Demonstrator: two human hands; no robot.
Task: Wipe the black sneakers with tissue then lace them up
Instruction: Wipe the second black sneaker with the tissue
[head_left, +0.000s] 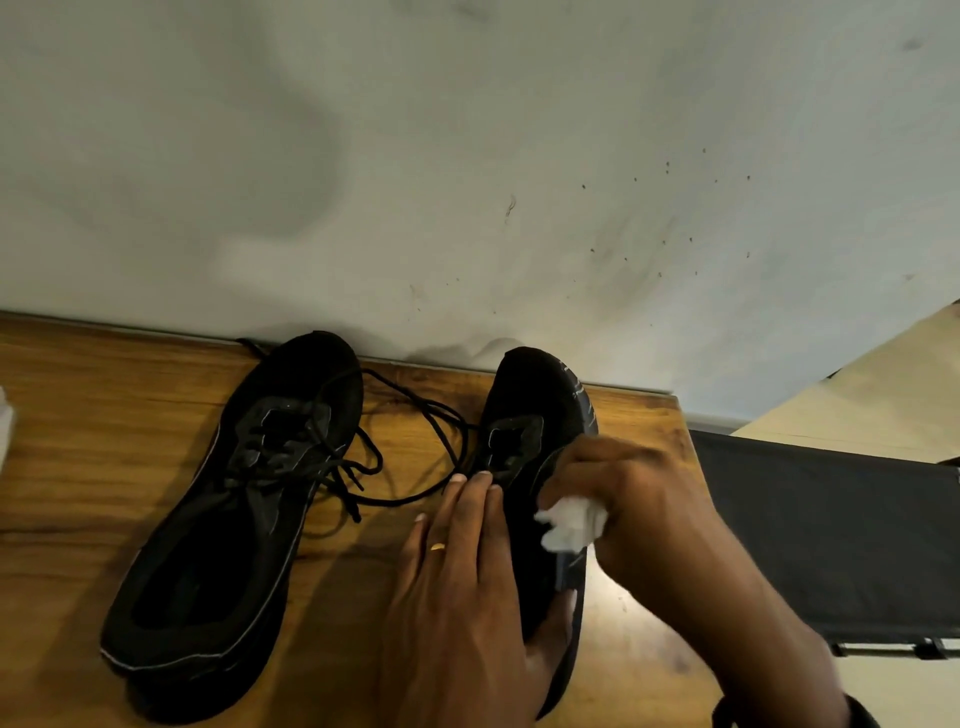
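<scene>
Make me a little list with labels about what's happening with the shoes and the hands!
place: wooden table against a pale wall
right hand: holds a crumpled white tissue against the wiped sneaker
left hand: rests on that sneaker, fingers straight
other sneaker: lies beside it, untouched
laces: loose and untied, trailing on the table between the sneakers
lacing up: not yet done
</scene>
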